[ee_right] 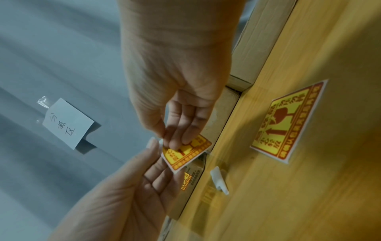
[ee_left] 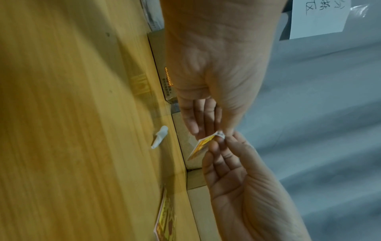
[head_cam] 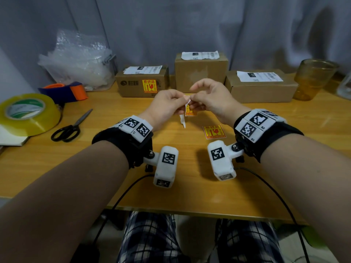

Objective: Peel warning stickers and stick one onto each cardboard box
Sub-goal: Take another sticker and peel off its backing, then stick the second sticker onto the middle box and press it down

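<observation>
I hold one small square yellow-and-red warning sticker (head_cam: pixel 190 111) up over the middle of the wooden desk (head_cam: pixel 106 149), clear of the surface so both hands can work its top corner. My left hand (head_cam: pixel 167 103) pinches that corner between thumb and fingertips (ee_left: pixel 218 130), where a curl of white backing shows; my right hand (head_cam: pixel 210 100) has its fingers (ee_right: pixel 181 132) clamped on the printed face with the thumb behind, index finger lifted loose above. I judge this the peeling step: one hand steadies the sticker, the other works the backing free.

A second identical warning sticker (head_cam: pixel 214 131) lies flat on the desk just in front of my right wrist, within reach for the next box. A twisted scrap of white backing paper (head_cam: pixel 182 121) lies below my hands.

Three brown cardboard boxes stand in a row along the back edge, each with a white shipping label on top. The low left box (head_cam: pixel 133 88) already carries a sticker on its front face. The tall middle box (head_cam: pixel 201 73) and the flat right box (head_cam: pixel 260 90) show none on the faces I can see. So two stickers, two boxes to go.

Off to my left lie a roll of yellowish packing tape (head_cam: pixel 28 112) and black scissors (head_cam: pixel 70 128), both well apart from the work.
</observation>
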